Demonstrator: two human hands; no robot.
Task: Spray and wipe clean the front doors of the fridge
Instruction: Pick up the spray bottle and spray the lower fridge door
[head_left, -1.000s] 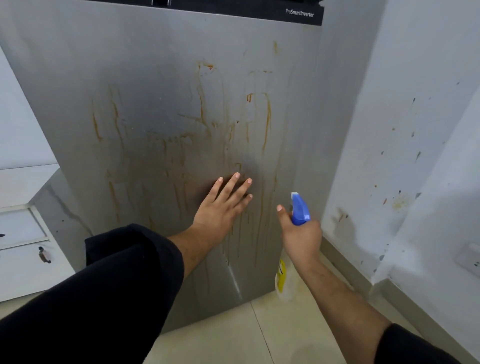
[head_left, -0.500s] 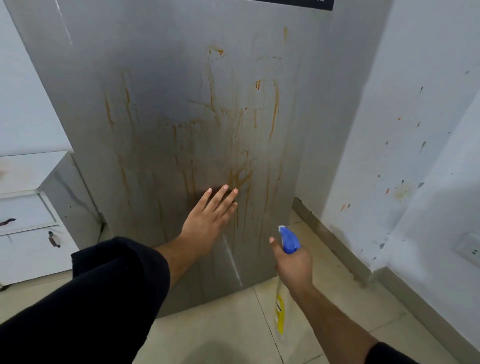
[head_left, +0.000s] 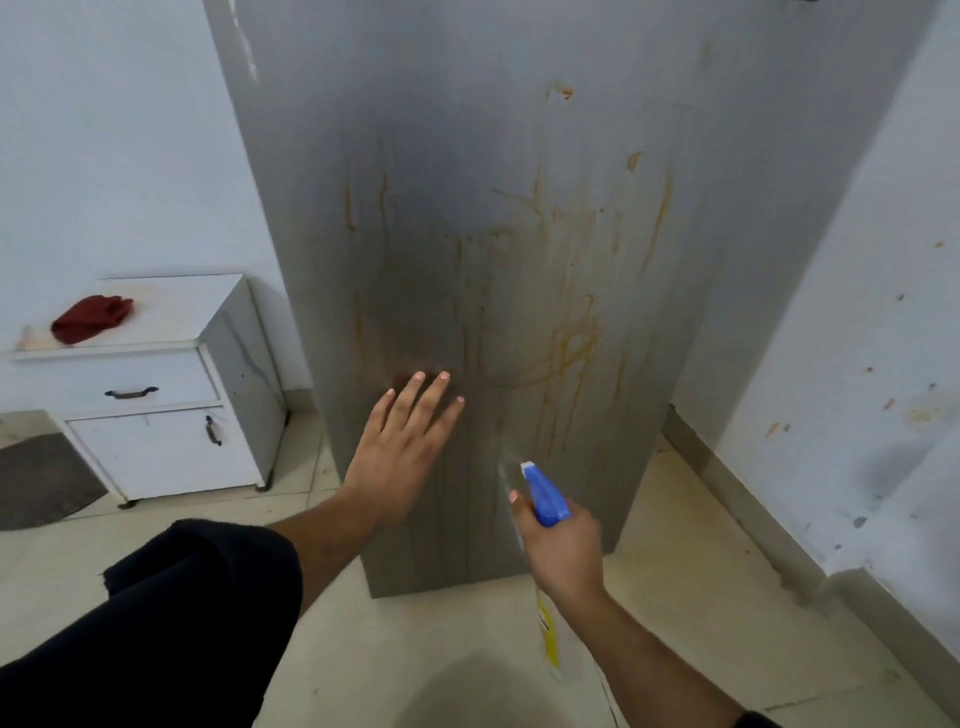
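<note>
Left hand (head_left: 400, 457) slid left, fingers (head_left: 431, 400) flat on the door (head_left: 493, 208); right hand (head_left: 563, 556) grips the bottle (head_left: 543, 493). Stains (head_left: 561, 353) remain, cloth (head_left: 91, 318) untouched.

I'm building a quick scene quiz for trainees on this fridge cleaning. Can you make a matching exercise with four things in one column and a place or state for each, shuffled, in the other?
Things:
1. left hand
2. spray bottle
3. red cloth
4. fridge door

Places or states:
a. streaked with orange-brown drips
b. lying on top of the white cabinet
c. fingers straight, spread at the lower part of the door
d. gripped in the right hand, blue head toward the door

Pairs: 1-c, 2-d, 3-b, 4-a.
</note>
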